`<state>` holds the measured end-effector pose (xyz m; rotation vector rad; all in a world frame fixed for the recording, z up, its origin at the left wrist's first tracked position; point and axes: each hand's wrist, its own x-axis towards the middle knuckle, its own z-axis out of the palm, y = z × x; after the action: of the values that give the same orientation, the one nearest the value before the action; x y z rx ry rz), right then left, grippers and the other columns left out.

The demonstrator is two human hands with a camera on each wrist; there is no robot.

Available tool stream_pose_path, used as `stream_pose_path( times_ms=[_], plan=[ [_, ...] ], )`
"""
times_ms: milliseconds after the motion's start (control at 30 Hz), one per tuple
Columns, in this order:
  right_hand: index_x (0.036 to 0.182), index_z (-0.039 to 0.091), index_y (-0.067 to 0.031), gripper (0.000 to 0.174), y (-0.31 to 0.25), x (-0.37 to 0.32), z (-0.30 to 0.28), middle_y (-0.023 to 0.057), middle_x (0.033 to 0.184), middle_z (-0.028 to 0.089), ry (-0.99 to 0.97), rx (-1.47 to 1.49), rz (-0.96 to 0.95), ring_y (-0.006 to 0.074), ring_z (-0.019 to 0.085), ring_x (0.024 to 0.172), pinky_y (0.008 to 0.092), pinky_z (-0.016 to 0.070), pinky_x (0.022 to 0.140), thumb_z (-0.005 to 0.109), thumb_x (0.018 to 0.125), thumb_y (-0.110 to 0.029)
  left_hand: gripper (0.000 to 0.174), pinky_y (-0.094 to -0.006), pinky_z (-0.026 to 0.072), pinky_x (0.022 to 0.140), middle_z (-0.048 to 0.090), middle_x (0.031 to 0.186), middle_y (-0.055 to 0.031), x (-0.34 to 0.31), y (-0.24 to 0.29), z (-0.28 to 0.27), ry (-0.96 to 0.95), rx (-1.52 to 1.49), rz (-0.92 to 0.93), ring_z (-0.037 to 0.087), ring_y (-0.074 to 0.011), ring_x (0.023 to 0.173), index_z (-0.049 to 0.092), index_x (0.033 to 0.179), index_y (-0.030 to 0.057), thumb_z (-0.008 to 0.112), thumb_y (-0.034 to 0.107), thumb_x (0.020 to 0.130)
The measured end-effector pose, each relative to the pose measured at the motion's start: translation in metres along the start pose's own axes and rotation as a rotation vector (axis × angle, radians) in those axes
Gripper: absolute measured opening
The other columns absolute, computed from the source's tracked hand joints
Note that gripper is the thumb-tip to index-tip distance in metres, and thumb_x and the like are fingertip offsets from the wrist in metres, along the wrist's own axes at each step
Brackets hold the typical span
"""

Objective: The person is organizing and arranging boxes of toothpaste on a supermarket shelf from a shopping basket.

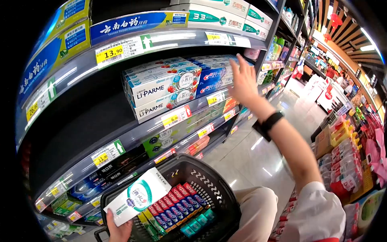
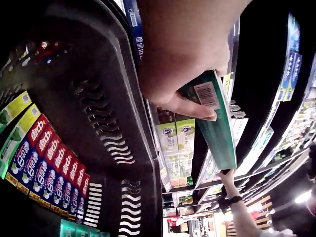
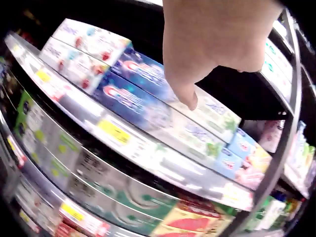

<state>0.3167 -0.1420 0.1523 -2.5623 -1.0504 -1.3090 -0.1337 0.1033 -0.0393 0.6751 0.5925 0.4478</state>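
Note:
My left hand (image 1: 119, 230) grips one end of a white-and-green toothpaste box (image 1: 141, 197), tilted over a black shopping basket (image 1: 219, 183). Its green side with a barcode (image 2: 207, 94) faces the left wrist view, the thumb lying across it. In the basket stand red-and-blue toothpaste boxes (image 1: 177, 203), green-and-yellow boxes (image 1: 151, 222) and teal boxes (image 1: 198, 223). My right hand (image 1: 244, 80), fingers extended, is raised at the shelf by the blue Crest boxes (image 1: 211, 82). In the right wrist view its thumb overlaps white boxes with green leaves (image 3: 217, 116).
White LI-PARME boxes (image 1: 151, 94) are stacked left of the Crest boxes. Above runs a shelf edge with price tags (image 1: 111, 54), bearing blue-and-yellow toothpaste boxes (image 1: 60, 54). A tiled aisle (image 1: 258, 149) lies to the right, with packaged goods (image 1: 342, 165) along its other side.

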Motion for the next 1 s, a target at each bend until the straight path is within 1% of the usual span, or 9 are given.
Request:
stream_pose_path(
  times_ms=[67, 133, 200, 433, 700, 767, 867, 933, 1000],
  plan=[
    [0.129, 0.031, -0.0077, 0.073, 0.038, 0.024, 0.019, 0.0133, 0.133, 0.030, -0.084, -0.179, -0.038, 0.0303, 0.026, 0.125, 0.0515, 0.0203, 0.100, 0.062, 0.063, -0.010, 0.043, -0.0217, 0.0438, 0.048, 0.061, 0.096, -0.0004, 0.006, -0.007, -0.001, 0.221, -0.047, 0.046, 0.059, -0.0121, 0.076, 0.051, 0.110, 0.0107, 0.048, 0.045, 0.085],
    [0.129, 0.030, -0.0090, 0.074, 0.061, 0.039, 0.031, 0.0110, 0.130, 0.035, -0.210, -0.167, -0.109, 0.0258, 0.027, 0.125, 0.0502, 0.0209, 0.101, 0.062, 0.062, -0.010, 0.043, -0.0217, 0.0439, 0.049, 0.061, 0.097, -0.0001, 0.006, -0.009, 0.003, 0.211, 0.003, 0.010, 0.060, -0.0120, 0.077, 0.051, 0.110, 0.0107, 0.048, 0.045, 0.085],
    [0.126, 0.035, -0.0085, 0.071, 0.069, 0.043, 0.044, 0.0118, 0.125, 0.040, -0.274, -0.170, -0.161, 0.0261, 0.033, 0.121, 0.0452, 0.0250, 0.100, 0.064, 0.061, -0.012, 0.043, -0.0212, 0.0435, 0.050, 0.061, 0.097, 0.0004, 0.007, -0.010, -0.004, 0.238, 0.103, -0.007, 0.060, -0.0124, 0.079, 0.052, 0.109, 0.0105, 0.048, 0.045, 0.084],
    [0.114, 0.044, -0.0072, 0.062, 0.069, 0.045, 0.057, 0.0118, 0.113, 0.046, -0.244, -0.098, -0.160, 0.0287, 0.045, 0.107, 0.0375, 0.0399, 0.088, 0.070, 0.058, -0.012, 0.041, -0.0206, 0.0471, 0.051, 0.062, 0.093, -0.0009, 0.012, -0.016, -0.015, 0.135, 0.195, -0.021, 0.061, -0.0137, 0.076, 0.052, 0.108, 0.0113, 0.048, 0.045, 0.084],
    [0.111, 0.044, -0.0048, 0.058, 0.083, 0.042, 0.052, 0.0130, 0.113, 0.046, -0.219, 0.035, -0.197, 0.0300, 0.046, 0.105, 0.0366, 0.0422, 0.087, 0.069, 0.059, -0.009, 0.043, -0.0214, 0.0474, 0.052, 0.062, 0.093, -0.0013, 0.000, -0.015, -0.009, 0.222, 0.216, -0.021, 0.061, -0.0141, 0.078, 0.052, 0.107, 0.0107, 0.048, 0.046, 0.084],
    [0.111, 0.043, -0.0025, 0.059, 0.091, 0.037, 0.054, 0.0139, 0.111, 0.046, -0.124, 0.111, -0.234, 0.0309, 0.046, 0.104, 0.0349, 0.0421, 0.087, 0.068, 0.058, -0.007, 0.042, -0.0210, 0.0462, 0.053, 0.062, 0.093, -0.0004, -0.002, -0.015, -0.018, 0.229, 0.219, 0.031, 0.061, -0.0134, 0.079, 0.052, 0.106, 0.0113, 0.048, 0.047, 0.084],
    [0.111, 0.041, -0.0009, 0.058, 0.101, 0.024, 0.046, 0.0136, 0.109, 0.046, 0.062, 0.052, -0.219, 0.0315, 0.047, 0.103, 0.0347, 0.0421, 0.087, 0.065, 0.058, -0.002, 0.043, -0.0204, 0.0435, 0.053, 0.062, 0.093, 0.0009, -0.009, -0.011, -0.012, 0.268, 0.225, 0.010, 0.060, -0.0128, 0.081, 0.052, 0.107, 0.0116, 0.047, 0.047, 0.084],
    [0.114, 0.041, -0.0056, 0.062, 0.109, 0.003, 0.035, 0.0133, 0.110, 0.045, 0.119, 0.043, -0.118, 0.0315, 0.048, 0.101, 0.0356, 0.0431, 0.085, 0.067, 0.058, -0.003, 0.043, -0.0202, 0.0407, 0.052, 0.061, 0.095, 0.0016, -0.004, -0.013, -0.024, 0.220, 0.228, 0.028, 0.060, -0.0122, 0.081, 0.052, 0.107, 0.0118, 0.047, 0.048, 0.084],
    [0.114, 0.042, -0.0089, 0.062, 0.113, -0.039, 0.010, 0.0130, 0.110, 0.045, 0.123, 0.114, 0.112, 0.0318, 0.049, 0.099, 0.0368, 0.0447, 0.081, 0.069, 0.059, -0.006, 0.050, -0.0256, 0.0408, 0.064, 0.058, 0.105, -0.0025, -0.006, -0.011, -0.018, 0.099, 0.179, 0.000, 0.057, -0.0156, 0.090, 0.049, 0.114, 0.0112, 0.045, 0.050, 0.084]
  ],
)
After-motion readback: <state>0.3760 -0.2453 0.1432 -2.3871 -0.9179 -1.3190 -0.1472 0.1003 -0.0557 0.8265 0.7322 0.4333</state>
